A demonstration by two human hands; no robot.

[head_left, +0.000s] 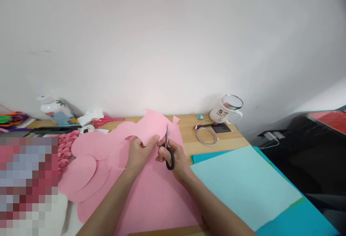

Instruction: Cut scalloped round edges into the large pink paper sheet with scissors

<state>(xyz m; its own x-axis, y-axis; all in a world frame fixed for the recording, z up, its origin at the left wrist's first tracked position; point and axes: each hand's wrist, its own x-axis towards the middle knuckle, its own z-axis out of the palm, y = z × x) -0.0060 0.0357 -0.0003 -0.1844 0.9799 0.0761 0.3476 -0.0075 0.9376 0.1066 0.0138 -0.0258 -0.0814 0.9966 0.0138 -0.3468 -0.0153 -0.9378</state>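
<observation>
My right hand is closed around black-handled scissors, whose metal blades point away from me. Just beside it, my left hand grips a piece of pink paper with the thumb on top; the fingers under the paper are partly hidden. The blades lie at that paper's right side, and I cannot tell whether they are apart. A large pink sheet lies beneath both hands. Several rounded pink cutouts overlap to the left, and a small pink scrap is beyond the scissors.
Light blue paper lies over darker blue sheets at right. A white mug, a coiled cable and a black card are at the back right. Pink scissors, tissue and a bottle stand along the wall.
</observation>
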